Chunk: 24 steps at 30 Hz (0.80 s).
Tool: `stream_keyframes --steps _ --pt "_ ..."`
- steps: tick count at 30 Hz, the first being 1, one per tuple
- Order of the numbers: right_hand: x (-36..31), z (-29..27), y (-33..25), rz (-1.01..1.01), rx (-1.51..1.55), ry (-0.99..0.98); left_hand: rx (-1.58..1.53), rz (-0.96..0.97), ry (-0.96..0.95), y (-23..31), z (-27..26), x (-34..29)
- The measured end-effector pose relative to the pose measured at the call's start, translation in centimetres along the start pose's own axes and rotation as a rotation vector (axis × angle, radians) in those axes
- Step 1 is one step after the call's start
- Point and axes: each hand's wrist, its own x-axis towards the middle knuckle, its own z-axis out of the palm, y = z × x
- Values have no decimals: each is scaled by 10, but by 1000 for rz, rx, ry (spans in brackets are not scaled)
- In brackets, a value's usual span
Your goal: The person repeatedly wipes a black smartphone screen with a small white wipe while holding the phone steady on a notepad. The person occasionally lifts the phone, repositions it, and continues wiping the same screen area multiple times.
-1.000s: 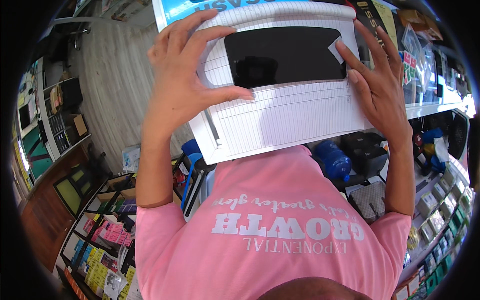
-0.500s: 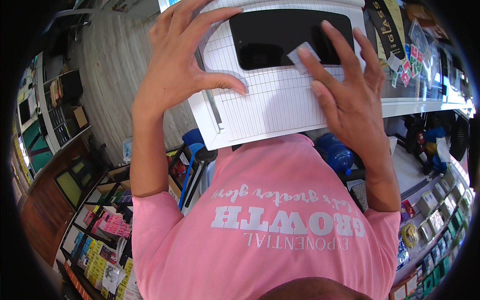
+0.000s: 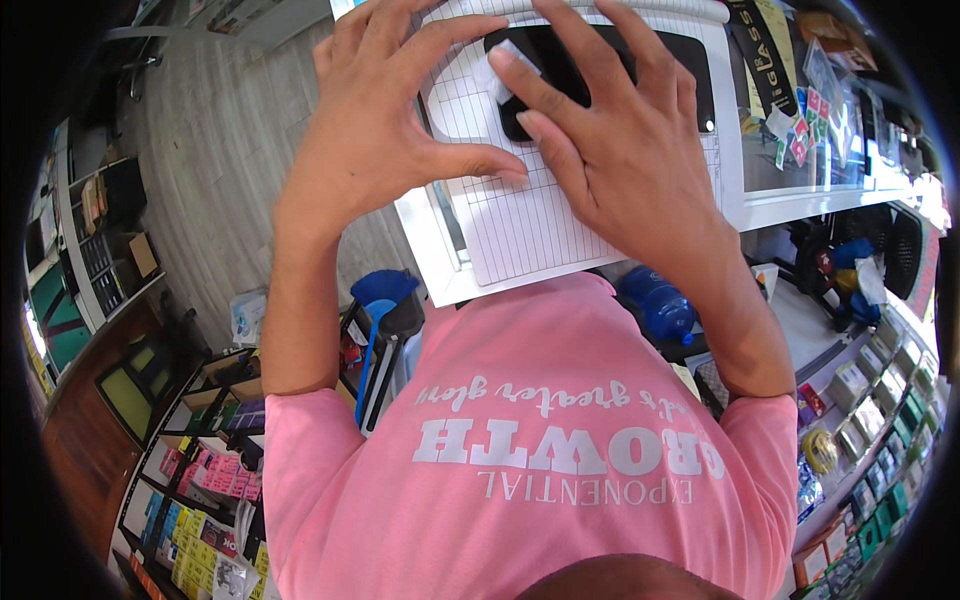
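A black smartphone (image 3: 556,66) with a dark glossy face lies flat on a ruled notebook page (image 3: 535,230). My right hand (image 3: 640,145) reaches over it, covering much of its middle. Under the right index fingertip a small white wipe (image 3: 497,90) is pressed against the phone's left end, with the other fingers spread over the glass. My left hand (image 3: 365,130) frames that same end, thumb and index finger wide apart. Its thumb rests on the page, and its index tip is by the phone's upper left corner. The remaining left fingers are partly cut off by the upper edge.
The notebook lies on a white-framed counter (image 3: 440,265). To the right, small coloured stickers (image 3: 805,135) lie on its glass. Below are a blue dustpan (image 3: 385,290) and a large blue bottle (image 3: 660,305). Shelves of boxed goods (image 3: 215,500) stand at both sides.
My right hand has slid leftward with the wipe, from the phone's lower middle to its left end. My left hand keeps nearly the same pose beside the phone; the whole view has shifted slightly.
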Motion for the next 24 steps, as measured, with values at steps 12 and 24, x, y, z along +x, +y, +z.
stream_keyframes --steps 12,24 --pt "-13 -28 60 105 -274 -111 159 -89 30 -5 15 -2" --pt "-64 -36 146 -64 -241 -104 142 18 154 -12 24 -5"
